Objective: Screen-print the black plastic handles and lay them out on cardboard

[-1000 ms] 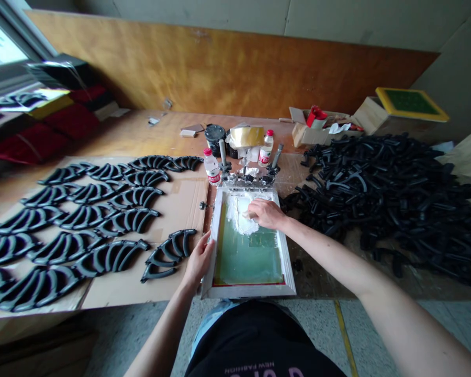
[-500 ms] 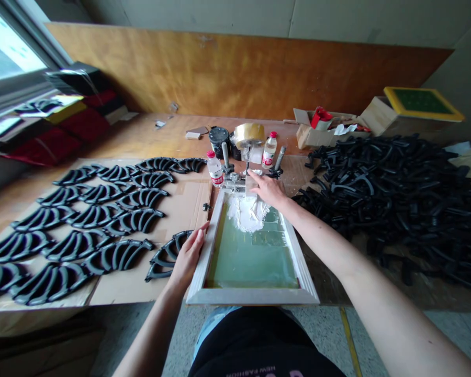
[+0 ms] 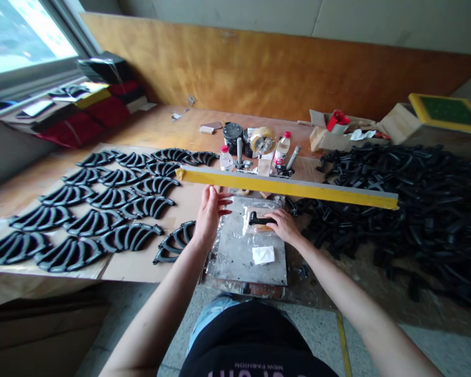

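The screen frame (image 3: 290, 187) is tilted up, its yellow-taped front edge crossing above the metal base plate (image 3: 231, 256). Just under that edge my left hand (image 3: 210, 212) is raised with its fingers apart, nothing in it. My right hand (image 3: 283, 224) has its fingers on one end of a black curved part (image 3: 259, 220), which lies on the clear-taped area of the plate. A folded white cloth or paper (image 3: 264, 255) rests on the plate nearer to me.
Rows of black fan-shaped parts (image 3: 76, 222) cover cardboard on the left. A heap of black parts (image 3: 396, 225) fills the right side. Behind the frame stand red-capped bottles (image 3: 281, 149), a black tub (image 3: 233, 137) and a tape roll (image 3: 262, 141). Boxes sit at the back right.
The frame has swung up from lying flat, uncovering the plate. My right hand has left the white-paste area and gone down to the black part. My left hand has left the frame's side and opened.
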Motion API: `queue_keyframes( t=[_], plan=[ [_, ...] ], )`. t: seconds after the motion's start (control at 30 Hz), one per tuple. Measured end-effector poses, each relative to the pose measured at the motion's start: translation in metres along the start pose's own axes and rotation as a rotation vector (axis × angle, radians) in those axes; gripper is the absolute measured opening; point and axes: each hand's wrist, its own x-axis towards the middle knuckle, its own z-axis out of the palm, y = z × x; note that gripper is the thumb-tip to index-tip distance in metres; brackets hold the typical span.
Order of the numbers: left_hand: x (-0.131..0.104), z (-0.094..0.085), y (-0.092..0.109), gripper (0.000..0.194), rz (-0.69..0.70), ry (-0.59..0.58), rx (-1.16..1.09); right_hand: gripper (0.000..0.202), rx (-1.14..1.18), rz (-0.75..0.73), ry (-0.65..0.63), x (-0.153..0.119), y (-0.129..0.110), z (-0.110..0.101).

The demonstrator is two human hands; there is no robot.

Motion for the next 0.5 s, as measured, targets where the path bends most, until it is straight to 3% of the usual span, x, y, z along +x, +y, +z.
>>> queue_keyframes(
  t=[0.13,0.2,0.23,0.3,0.37,0.5],
  plan=[
    [-0.048,-0.008,-0.044,0.062,-0.371,-0.176,0.144,0.011,0.004,-0.076,-0.031,0.001,-0.032,-0.015],
    [-0.071,-0.011,-0.061,0.068,-0.522,-0.24,0.133,0.011,0.029,-0.176,-0.004,0.0,-0.061,-0.022],
    [-0.079,-0.014,-0.067,0.069,-0.543,-0.219,0.093,0.011,0.028,-0.239,-0.001,0.0,-0.08,-0.021],
    [-0.089,-0.027,-0.075,0.065,-0.509,-0.07,0.0,0.016,0.014,-0.375,-0.034,-0.001,-0.119,-0.01],
    [-0.095,-0.053,-0.081,0.06,-0.46,0.123,-0.049,0.02,0.03,-0.474,-0.109,0.002,-0.154,0.012],
    [-0.105,-0.136,-0.102,0.061,-0.455,0.418,0.1,0.026,0.077,-0.453,-0.223,0.028,-0.197,0.073]
  ],
)
